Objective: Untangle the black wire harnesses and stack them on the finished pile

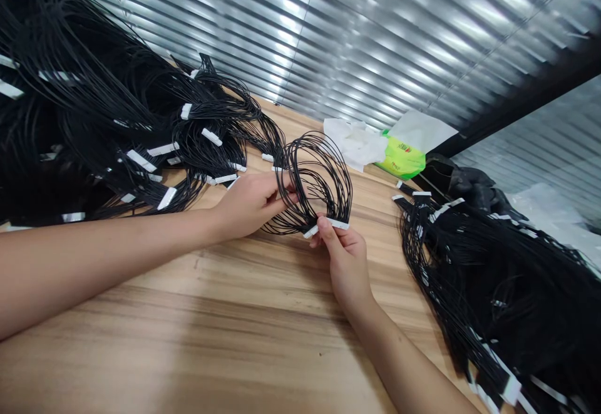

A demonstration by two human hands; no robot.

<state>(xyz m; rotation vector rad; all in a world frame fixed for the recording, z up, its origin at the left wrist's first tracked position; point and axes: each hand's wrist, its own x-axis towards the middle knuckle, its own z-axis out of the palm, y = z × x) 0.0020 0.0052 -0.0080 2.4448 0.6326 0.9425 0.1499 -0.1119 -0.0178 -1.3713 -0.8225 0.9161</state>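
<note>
A looped bundle of thin black wires (323, 170) with white connectors at its ends stands up over the wooden table (225, 326). My left hand (248, 204) pinches the wires on the loop's left side. My right hand (345, 257) is closed on the white connectors (328, 226) at the bottom of the loop, thumb on top. Both hands hold the same bundle between them.
A big heap of black wire harnesses (94, 119) with white connectors fills the left and back. Another heap (493, 289) lies on the right. A green tissue pack (401, 157) and white tissues (357, 141) sit at the back, below slatted blinds (375, 32).
</note>
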